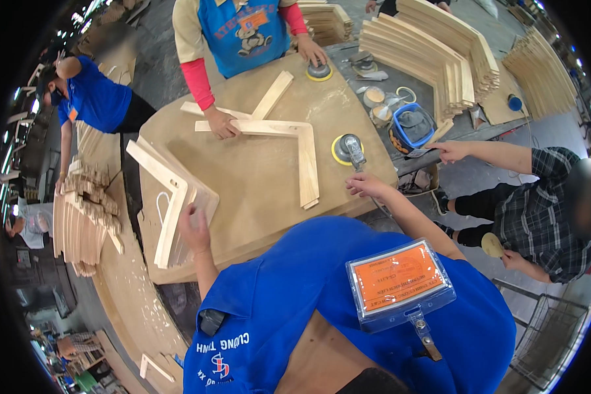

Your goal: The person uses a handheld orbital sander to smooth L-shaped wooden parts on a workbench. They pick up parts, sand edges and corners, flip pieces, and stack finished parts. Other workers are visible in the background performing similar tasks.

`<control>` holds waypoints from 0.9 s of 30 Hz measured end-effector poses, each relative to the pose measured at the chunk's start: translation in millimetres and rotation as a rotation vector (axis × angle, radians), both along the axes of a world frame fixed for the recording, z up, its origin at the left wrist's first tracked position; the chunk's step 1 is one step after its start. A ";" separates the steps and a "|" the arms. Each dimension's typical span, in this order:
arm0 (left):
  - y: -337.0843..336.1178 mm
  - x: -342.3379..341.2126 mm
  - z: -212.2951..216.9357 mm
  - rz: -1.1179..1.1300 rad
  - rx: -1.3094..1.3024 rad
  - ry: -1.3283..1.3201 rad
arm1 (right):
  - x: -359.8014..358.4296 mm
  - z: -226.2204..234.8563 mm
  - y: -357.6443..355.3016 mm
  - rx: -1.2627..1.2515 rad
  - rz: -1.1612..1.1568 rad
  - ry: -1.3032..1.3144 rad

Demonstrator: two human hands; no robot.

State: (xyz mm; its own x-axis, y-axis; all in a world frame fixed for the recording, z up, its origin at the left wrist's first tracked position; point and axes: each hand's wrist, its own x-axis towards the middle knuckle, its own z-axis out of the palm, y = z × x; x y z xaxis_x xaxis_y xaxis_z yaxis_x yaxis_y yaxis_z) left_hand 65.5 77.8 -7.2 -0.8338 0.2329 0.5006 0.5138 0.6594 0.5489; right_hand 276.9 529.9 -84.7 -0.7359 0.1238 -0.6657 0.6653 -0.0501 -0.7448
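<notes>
A pale, angled wooden frame piece [175, 197] lies on the left of the brown-topped worktable [256, 197], its right edge smeared by motion. My left hand [195, 228] is beside that edge, fingers stretched and holding nothing; whether it touches the wood I cannot tell. My right hand [368, 186] hovers just below a sander [349, 150] with a yellow pad, its fingers loosely bent and apart from the tool. Farther in, a second angled wooden piece [305, 154] lies under a co-worker's hand [222, 123]. The co-worker's other hand [314, 51] rests on another sander [320, 71].
Stacks of angled wooden pieces [427, 59] stand at the far right, beside a blue tub [412, 126] and some round cans [374, 98]. More wood [85, 217] is piled at left, near a person in blue. Someone in a plaid shirt [532, 197] points from the right, holding a round disc [491, 245].
</notes>
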 end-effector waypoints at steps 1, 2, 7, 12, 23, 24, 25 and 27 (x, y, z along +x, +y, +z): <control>9.3 7.2 -2.4 -0.037 0.020 -0.044 | -1.2 -2.8 -4.3 0.006 0.024 0.000; 18.0 13.0 -5.2 -0.076 0.044 -0.086 | -2.6 -5.3 -8.5 0.028 0.047 0.000; 45.2 37.0 -23.8 -0.181 0.077 -0.290 | -2.8 -16.7 -30.0 0.004 0.141 -0.009; 56.3 62.9 -44.7 -0.274 0.097 -0.459 | 0.1 -18.3 -40.6 0.005 0.200 -0.051; 52.2 91.8 -71.2 -0.344 0.034 -0.595 | -10.7 -27.0 -58.8 -0.032 0.251 -0.032; 50.9 93.6 -72.3 -0.346 0.037 -0.602 | -12.3 -27.3 -60.6 -0.029 0.262 -0.032; 49.5 95.2 -73.3 -0.342 0.030 -0.604 | -14.0 -27.5 -62.3 -0.026 0.274 -0.031; 47.4 97.9 -74.9 -0.334 0.030 -0.621 | -15.8 -27.0 -64.6 -0.023 0.288 -0.029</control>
State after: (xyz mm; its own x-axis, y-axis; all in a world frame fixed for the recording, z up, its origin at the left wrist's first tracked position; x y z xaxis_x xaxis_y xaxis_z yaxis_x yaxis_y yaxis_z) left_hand 163.4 125.3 -82.1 -0.8538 0.5195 -0.0340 0.2721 0.5009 0.8216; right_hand 261.1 465.3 -111.7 -0.7195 -0.1025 -0.6868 0.6753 0.1272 -0.7265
